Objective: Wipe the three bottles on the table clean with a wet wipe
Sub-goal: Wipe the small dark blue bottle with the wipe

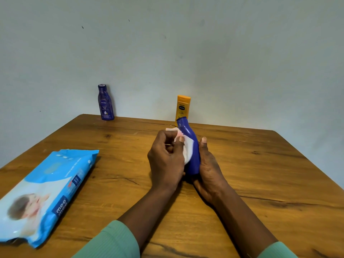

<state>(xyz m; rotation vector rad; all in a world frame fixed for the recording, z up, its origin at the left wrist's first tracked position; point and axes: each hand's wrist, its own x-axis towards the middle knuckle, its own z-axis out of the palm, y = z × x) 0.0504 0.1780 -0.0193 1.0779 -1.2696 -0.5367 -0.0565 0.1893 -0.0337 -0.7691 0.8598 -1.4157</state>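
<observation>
My right hand (208, 172) grips the blue bottle (189, 146), left hand (165, 159) pinching the wet wipe (188, 152); wet plastic could slip.

Pale sage-green top, long sleeves, fine ribbed knit. Left sleeve (115, 243) ends partway up left forearm (147, 213); right sleeve (277, 250) shows only cuff at frame bottom, right forearm (242, 216) bare beyond it. Left hand (165, 161), right hand (208, 170) bare — thumbnails (204, 139) short.
</observation>
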